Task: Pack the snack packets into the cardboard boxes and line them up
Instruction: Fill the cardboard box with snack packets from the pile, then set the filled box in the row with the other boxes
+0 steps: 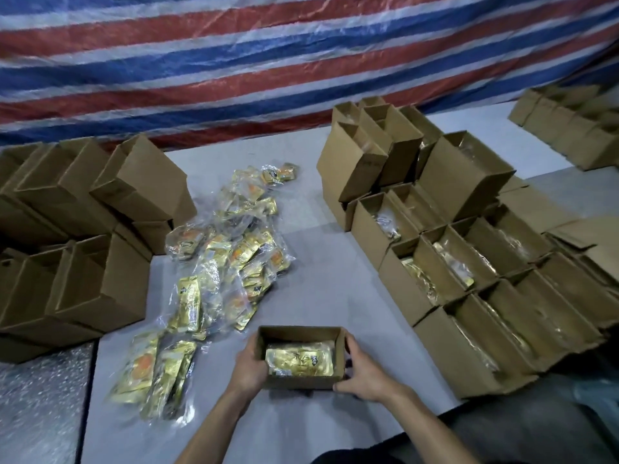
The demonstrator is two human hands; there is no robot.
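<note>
1. Holding the open cardboard box [298, 383] from both sides, the left hand [249, 363] curls its fingers around the box's left wall. The right hand [363, 371] clamps the right wall, with its thumb at the front corner.
2. Inside that box, a gold snack packet [299, 361] lies flat on the bottom.
3. Left of the box and beyond it, a heap of loose packets [234, 256] in clear wrap spreads over the grey sheet [318, 262].
4. Farther left of the box, past the heap, stacked empty boxes [100, 283] stand with their tops open.
5. Right of the box, rows of filled boxes [469, 296] stand touching side by side, with gold packets showing in their open tops. More boxes are piled on the rows' far end.
6. Far behind the box hangs a red, white and blue striped tarp [234, 61].
</note>
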